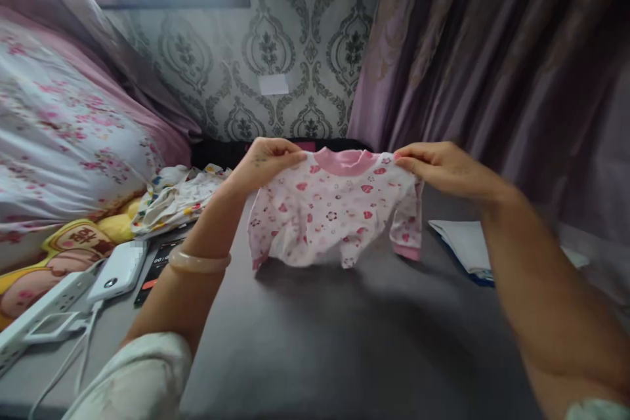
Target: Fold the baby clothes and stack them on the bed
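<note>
A small white baby shirt (339,210) with pink hearts, a pink collar and pink cuffs hangs spread out above the grey surface (344,341). My left hand (268,161) pinches its left shoulder between thumb and fingers. At the opposite shoulder, my right hand (436,164) holds the fabric in the same kind of pinch. Both sleeves dangle, and the lower hem is near or on the surface; exact contact is unclear.
To the left lie crumpled patterned clothes (182,200), a yellow cushion (73,249), a white power bank (118,269), a phone (160,269) and a power strip (44,315) with cables. Folded white cloth (465,246) lies right. Patterned wall (295,46) and curtains (472,65) stand behind.
</note>
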